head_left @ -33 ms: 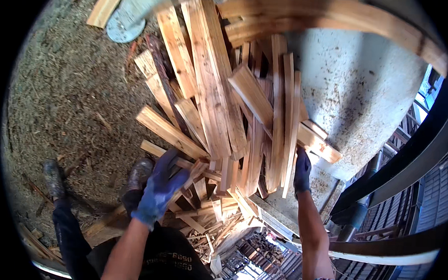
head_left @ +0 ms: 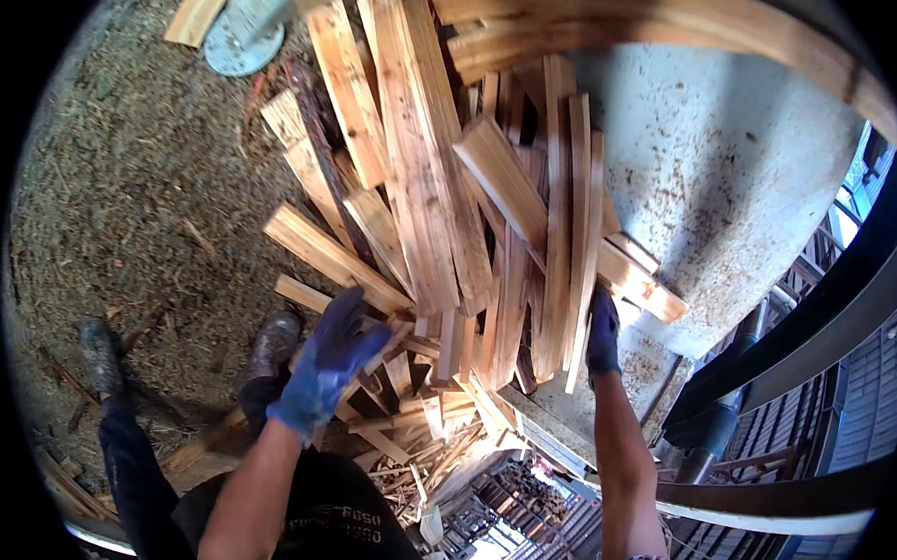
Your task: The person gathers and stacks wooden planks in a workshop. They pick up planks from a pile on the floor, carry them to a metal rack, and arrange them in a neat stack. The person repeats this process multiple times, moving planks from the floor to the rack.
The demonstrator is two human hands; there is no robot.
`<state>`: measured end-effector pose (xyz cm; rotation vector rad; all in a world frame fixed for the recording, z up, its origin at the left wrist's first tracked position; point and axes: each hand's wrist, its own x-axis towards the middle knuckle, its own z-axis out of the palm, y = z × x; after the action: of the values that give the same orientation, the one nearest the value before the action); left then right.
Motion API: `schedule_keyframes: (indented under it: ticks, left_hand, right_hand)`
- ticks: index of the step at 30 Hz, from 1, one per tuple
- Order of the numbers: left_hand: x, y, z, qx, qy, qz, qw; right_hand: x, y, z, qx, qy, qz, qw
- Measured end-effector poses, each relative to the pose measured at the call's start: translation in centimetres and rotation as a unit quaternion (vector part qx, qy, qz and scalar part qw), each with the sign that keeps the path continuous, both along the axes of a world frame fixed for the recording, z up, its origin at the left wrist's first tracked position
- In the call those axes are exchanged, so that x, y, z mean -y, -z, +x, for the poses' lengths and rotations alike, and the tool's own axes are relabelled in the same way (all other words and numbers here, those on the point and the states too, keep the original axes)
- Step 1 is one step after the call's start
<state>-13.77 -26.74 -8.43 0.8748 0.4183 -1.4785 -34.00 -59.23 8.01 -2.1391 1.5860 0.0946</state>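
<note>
My left hand, in a purple-blue glove, hovers over the near left of a heap of split and sawn wood pieces. Its fingers are spread and hold nothing. My right hand, in a dark purple glove, is upright at the heap's right side. Its fingers stretch along a thin upright plank, and their tips are partly hidden below a short wood block. Between the hands, long planks lie roughly lengthwise, with a short board slanting across them.
A pale, dirt-specked surface lies right of the heap, beside dark curved metal bars. A long beam crosses the top. Wood chips cover the ground at left. A round metal foot stands at the far left. My boots are near the heap.
My left hand has shifted slightly up and to the right, closer to the heap. The whole view has moved a little. My right hand stays beside the thin plank.
</note>
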Motion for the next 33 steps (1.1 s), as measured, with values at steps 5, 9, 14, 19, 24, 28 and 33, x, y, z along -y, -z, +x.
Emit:
schedule_keyframes:
  ticks: [5, 9, 14, 19, 24, 28, 33]
  left_hand:
    - [7.9, -0.2, -2.1, -0.003, 0.081, -0.141, 0.987]
    - [9.3, -0.3, -4.8, -0.084, 0.025, -0.100, 0.991]
    - [9.7, 0.2, -3.8, -0.066, 0.044, -0.088, 0.993]
    - [10.0, 3.9, -6.0, 0.064, 0.019, -0.087, 0.994]
    - [8.9, -1.5, -1.7, -0.079, -0.017, 0.006, 0.997]
    - [4.9, -0.3, -0.3, -0.042, 0.007, 0.025, 0.999]
    - [4.9, 1.6, -1.2, -0.064, -0.002, 0.049, 0.997]
  right_hand:
    - [-0.6, 2.6, -2.1, 0.063, 0.050, -0.032, 0.996]
    - [-4.4, 1.5, -0.5, -0.057, -0.125, -0.062, 0.989]
    - [0.5, 1.6, -1.0, 0.063, -0.084, -0.060, 0.993]
    - [0.0, 4.1, -0.7, -0.022, -0.097, 0.034, 0.994]
    - [-4.1, 2.2, -0.3, -0.013, -0.036, 0.139, 0.990]
    - [-1.6, 3.9, -2.5, 0.078, 0.047, 0.217, 0.972]
    - [-1.0, 7.8, -5.1, 0.121, 0.131, 0.248, 0.952]
